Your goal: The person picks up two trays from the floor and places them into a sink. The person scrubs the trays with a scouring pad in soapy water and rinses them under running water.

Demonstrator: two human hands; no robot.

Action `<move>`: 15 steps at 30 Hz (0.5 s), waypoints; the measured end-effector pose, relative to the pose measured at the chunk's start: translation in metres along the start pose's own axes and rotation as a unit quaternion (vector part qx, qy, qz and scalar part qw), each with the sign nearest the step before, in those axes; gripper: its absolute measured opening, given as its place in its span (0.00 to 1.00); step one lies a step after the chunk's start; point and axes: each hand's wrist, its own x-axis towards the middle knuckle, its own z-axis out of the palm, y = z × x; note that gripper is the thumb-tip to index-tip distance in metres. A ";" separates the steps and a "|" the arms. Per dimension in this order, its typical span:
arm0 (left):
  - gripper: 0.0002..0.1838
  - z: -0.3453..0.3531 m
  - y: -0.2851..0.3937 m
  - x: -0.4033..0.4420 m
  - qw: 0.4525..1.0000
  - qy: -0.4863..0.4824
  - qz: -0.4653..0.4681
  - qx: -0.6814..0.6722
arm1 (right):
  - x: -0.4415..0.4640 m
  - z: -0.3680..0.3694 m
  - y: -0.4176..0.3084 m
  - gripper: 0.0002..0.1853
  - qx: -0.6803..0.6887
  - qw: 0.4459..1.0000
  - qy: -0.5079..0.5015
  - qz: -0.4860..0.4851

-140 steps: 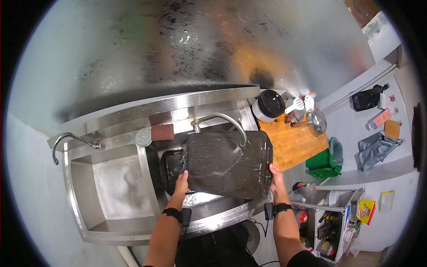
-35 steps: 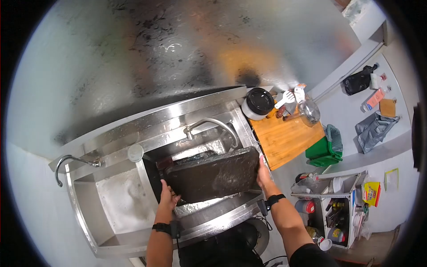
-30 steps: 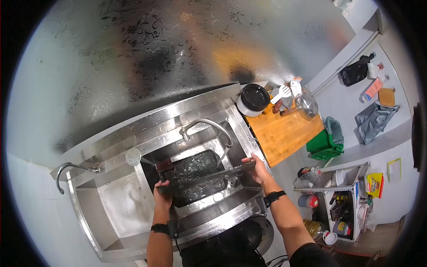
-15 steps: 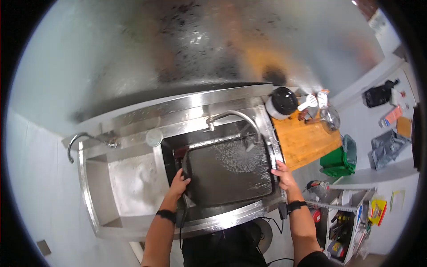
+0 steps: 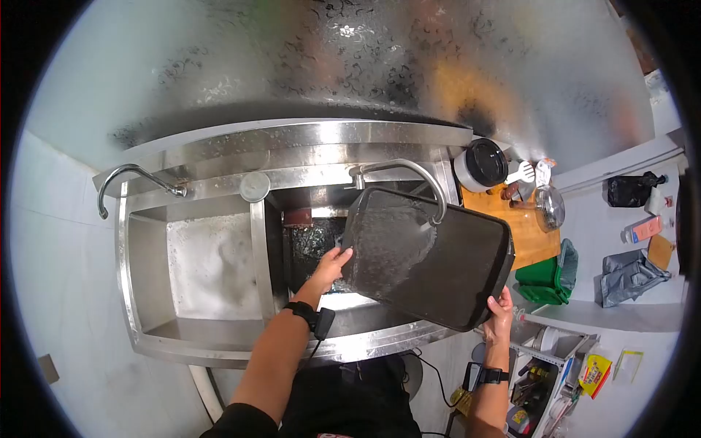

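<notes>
A dark rectangular baking tray (image 5: pixel 456 266) hangs tilted over the right sink basin (image 5: pixel 274 255). My left hand (image 5: pixel 330 269) grips its left edge, fingers closed round the rim. At the lower right corner, my right hand (image 5: pixel 500 315) is closed on the tray's edge. Water from the curved faucet (image 5: pixel 409 169) runs onto the tray and spreads over its left half. Behind my left hand, water stands in the part of the basin that shows; the tray hides the rest. A reddish-brown block (image 5: pixel 298 217) lies by the basin's back left corner.
To the left is a second basin (image 5: pixel 215 263) with its own faucet (image 5: pixel 142 172). A round whitish lid or cup (image 5: pixel 255 187) sits on the divider. On the right, a wooden board (image 5: pixel 537 237) bears a pot (image 5: pixel 482 164) and utensils, with a green bin (image 5: pixel 544 283) beside it.
The tray has been lifted out of the right basin and turned clockwise, its right end now past the sink's edge. Both hands moved right with it, the right one lower.
</notes>
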 end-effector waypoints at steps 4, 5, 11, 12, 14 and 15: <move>0.23 0.002 -0.033 0.010 0.997 -0.038 0.005 0.060 | -0.007 -0.021 0.016 0.26 0.028 0.999 0.018 -0.006; 0.23 0.005 -0.038 0.010 0.995 -0.017 0.011 0.095 | -0.009 -0.019 0.015 0.25 0.039 0.999 0.023 -0.004; 0.18 -0.006 -0.015 -0.021 0.990 -0.013 0.117 0.080 | 0.010 -0.013 0.036 0.28 0.053 0.996 0.065 0.028; 0.18 -0.012 -0.010 -0.031 0.987 -0.009 0.136 0.081 | 0.019 -0.022 0.054 0.28 0.048 0.996 0.060 0.038; 0.20 -0.021 0.005 -0.057 0.982 0.002 0.171 0.078 | 0.029 -0.020 0.076 0.27 0.021 0.996 0.057 0.064; 0.21 -0.028 0.009 -0.067 0.979 0.013 0.190 0.072 | 0.035 -0.021 0.093 0.25 -0.003 0.996 0.055 0.071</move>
